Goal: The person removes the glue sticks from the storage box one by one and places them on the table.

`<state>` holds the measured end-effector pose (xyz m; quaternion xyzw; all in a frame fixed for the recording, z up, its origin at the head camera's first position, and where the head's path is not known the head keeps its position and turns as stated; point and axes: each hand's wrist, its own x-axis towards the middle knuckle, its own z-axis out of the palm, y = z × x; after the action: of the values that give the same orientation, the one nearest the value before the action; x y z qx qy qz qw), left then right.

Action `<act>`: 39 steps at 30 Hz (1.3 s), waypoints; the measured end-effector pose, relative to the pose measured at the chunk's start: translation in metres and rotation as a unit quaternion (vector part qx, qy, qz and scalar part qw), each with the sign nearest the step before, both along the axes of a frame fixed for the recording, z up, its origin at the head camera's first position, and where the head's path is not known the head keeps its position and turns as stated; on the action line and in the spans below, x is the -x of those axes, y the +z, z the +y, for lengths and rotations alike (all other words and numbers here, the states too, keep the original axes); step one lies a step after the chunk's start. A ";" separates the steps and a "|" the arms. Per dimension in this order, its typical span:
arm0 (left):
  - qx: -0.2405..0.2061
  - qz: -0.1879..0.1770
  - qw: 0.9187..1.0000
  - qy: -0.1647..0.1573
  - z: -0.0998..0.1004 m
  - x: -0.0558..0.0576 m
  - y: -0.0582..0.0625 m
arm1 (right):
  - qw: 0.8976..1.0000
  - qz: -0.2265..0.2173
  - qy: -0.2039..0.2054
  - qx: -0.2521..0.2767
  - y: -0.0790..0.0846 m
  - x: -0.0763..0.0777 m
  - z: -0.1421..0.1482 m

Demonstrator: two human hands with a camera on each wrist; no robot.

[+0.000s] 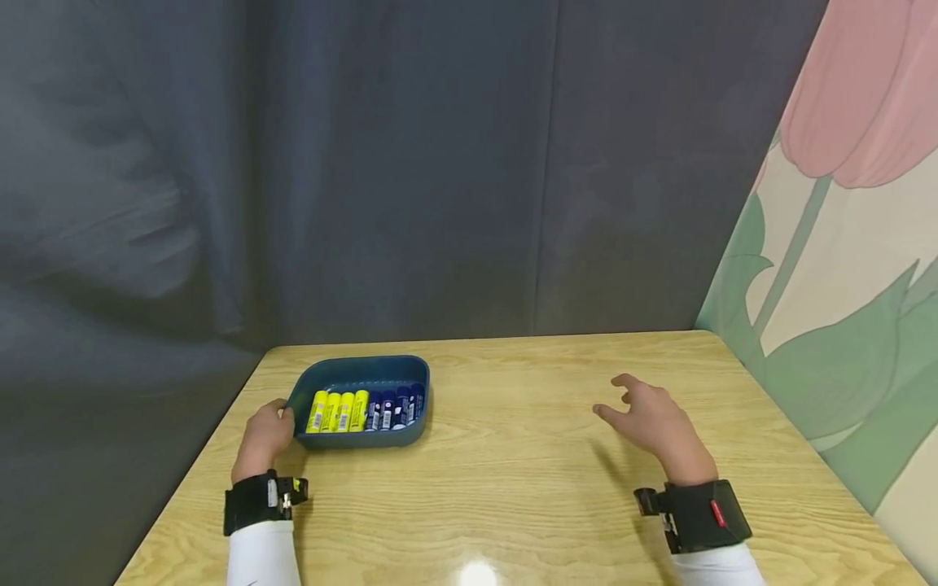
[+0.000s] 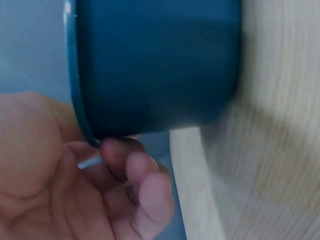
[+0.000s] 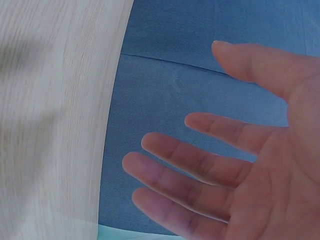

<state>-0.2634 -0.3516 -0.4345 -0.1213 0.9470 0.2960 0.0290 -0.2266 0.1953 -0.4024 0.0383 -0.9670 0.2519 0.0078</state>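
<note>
Both arms wear white sleeves (image 1: pixel 262 553) and black wrist bands; the right band (image 1: pixel 703 514) has a small red mark.

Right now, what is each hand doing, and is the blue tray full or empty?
Blue tray: upright on the wooden table, holding a row of sticks.
Yellow sticks: four, lying side by side in the tray.
Dark blue sticks: lying side by side next to the yellow ones.
Left hand: touching the tray's left rim.
Right hand: open, fingers spread, holding nothing.
</note>
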 end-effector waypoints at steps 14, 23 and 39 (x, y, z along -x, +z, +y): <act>-0.005 0.006 0.999 -0.039 -0.002 0.005 0.005 | 1.000 -0.003 0.003 0.004 0.000 0.010 -0.012; -0.036 0.010 0.999 -0.037 -0.005 0.009 0.008 | 1.000 -0.001 0.009 0.006 -0.004 0.022 -0.038; -0.037 -0.021 0.998 -0.043 0.027 0.012 0.014 | 1.000 -0.012 0.020 0.008 -0.007 0.034 -0.051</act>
<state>-0.2758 -0.3249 -0.4205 -0.0857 0.9391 0.3262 0.0658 -0.2604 0.1446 -0.4099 0.0547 -0.9640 0.2599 -0.0088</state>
